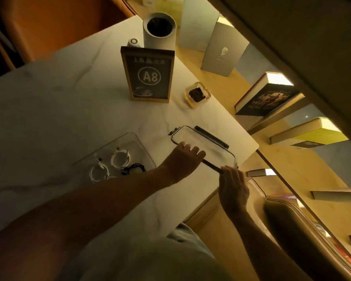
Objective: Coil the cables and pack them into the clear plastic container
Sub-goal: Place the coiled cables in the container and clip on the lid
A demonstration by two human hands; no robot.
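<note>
The clear plastic container (118,151), a shallow rounded-corner tray, lies open on the white marble-patterned table (49,98), and three coiled cables are seen inside it: two white coils (120,159) (99,172) and one small black bundle (134,169). The clear lid (209,151), rectangular with dark latch bars along both long edges, is held just to the right of the container, with its long axis running from upper left to lower right. The left hand (182,161) is clasped over the near long edge; the right hand (233,185) pinches the lower right corner. The container lies to the left of both grips, nearer the left hand, so a leftward carry is judged necessary for closing.
</note>
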